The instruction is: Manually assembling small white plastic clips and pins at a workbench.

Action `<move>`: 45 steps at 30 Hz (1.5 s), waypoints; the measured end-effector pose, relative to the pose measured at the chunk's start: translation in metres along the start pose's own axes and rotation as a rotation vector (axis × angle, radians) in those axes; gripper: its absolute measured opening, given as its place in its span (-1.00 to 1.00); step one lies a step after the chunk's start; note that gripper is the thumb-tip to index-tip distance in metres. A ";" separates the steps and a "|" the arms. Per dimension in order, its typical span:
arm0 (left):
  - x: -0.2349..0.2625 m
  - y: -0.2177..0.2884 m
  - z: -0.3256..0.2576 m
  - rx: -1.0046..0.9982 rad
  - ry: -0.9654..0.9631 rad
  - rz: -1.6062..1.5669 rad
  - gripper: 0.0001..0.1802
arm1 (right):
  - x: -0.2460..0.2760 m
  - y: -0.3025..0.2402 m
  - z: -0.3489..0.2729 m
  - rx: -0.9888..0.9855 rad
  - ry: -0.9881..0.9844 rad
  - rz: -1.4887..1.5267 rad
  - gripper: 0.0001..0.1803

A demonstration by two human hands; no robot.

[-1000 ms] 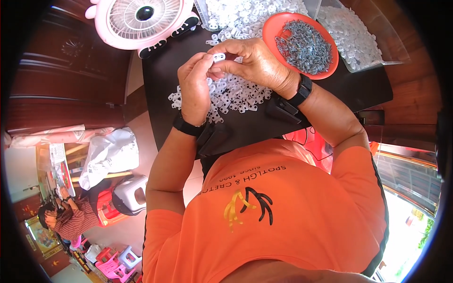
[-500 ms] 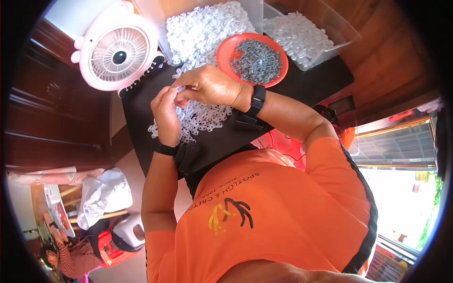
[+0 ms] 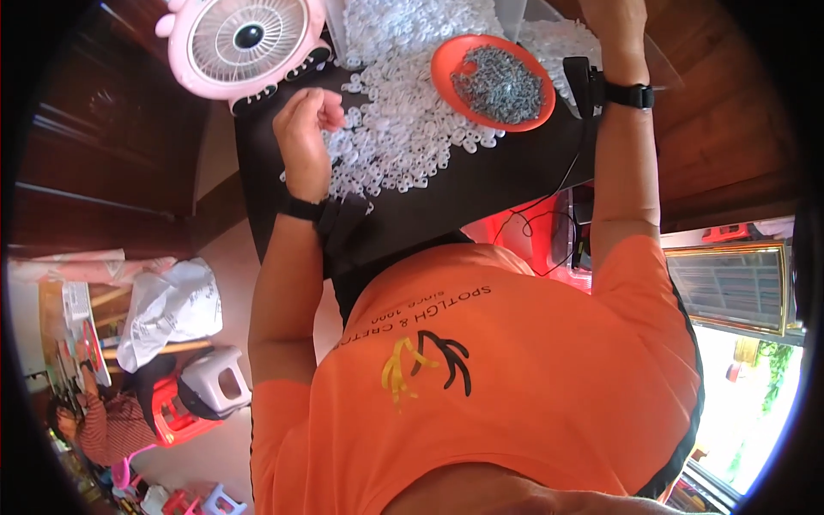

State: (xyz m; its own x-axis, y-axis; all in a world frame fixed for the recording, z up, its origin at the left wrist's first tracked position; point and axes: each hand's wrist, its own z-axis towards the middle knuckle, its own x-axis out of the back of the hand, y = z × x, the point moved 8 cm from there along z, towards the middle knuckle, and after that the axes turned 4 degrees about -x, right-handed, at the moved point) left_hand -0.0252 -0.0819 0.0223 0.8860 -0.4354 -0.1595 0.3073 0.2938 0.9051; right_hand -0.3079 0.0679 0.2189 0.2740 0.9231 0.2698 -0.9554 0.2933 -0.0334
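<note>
My left hand (image 3: pixel 307 146) rests at the left edge of a loose pile of small white plastic clips, probably cable clips (image 3: pixel 399 142), on the black table. Its fingers are curled in, and whatever they hold is hidden. Far out to the right, my right hand (image 3: pixel 614 24) reaches over the clear bin of white clips (image 3: pixel 560 45). The picture's upper edge cuts it off, so its fingers do not show. Between the hands, an orange plate (image 3: pixel 441 70) carries a heap of small grey nails (image 3: pixel 505 86).
A larger clear bin (image 3: pixel 511 19) full of white clips stands behind the pile. At the far left of the black table (image 3: pixel 506 167) is a pink fan (image 3: pixel 249 39). A black cable (image 3: pixel 573 163) hangs over the table's right edge. Another person (image 3: pixel 116 429) sits at the lower left.
My right hand has left my left hand and swung far right, over the right bin. The left hand stays by the pile, fingers curled. The view has shifted slightly.
</note>
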 end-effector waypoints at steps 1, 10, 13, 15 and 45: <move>0.001 -0.001 -0.001 0.010 0.010 -0.006 -0.68 | -0.001 0.001 -0.007 0.014 -0.020 0.040 -0.62; 0.017 -0.015 0.004 0.061 0.103 -0.009 -0.71 | -0.058 -0.143 -0.159 0.171 -1.296 0.952 -0.83; 0.021 -0.019 0.007 0.101 0.097 -0.004 -0.69 | -0.050 -0.160 -0.177 0.249 -1.256 0.949 -0.84; 0.023 -0.017 0.007 0.101 0.109 -0.008 -0.70 | -0.048 -0.165 -0.170 0.356 -1.110 0.810 -0.83; 0.026 -0.022 0.009 0.115 0.129 -0.005 -0.72 | -0.071 -0.187 -0.198 0.541 -1.056 0.672 -0.90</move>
State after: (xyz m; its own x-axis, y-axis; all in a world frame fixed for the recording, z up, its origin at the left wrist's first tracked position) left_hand -0.0123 -0.1071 0.0017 0.9242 -0.3213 -0.2066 0.2765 0.1898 0.9421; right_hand -0.1273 -0.0034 0.0150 -0.2374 0.1481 0.9601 -0.8602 -0.4912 -0.1369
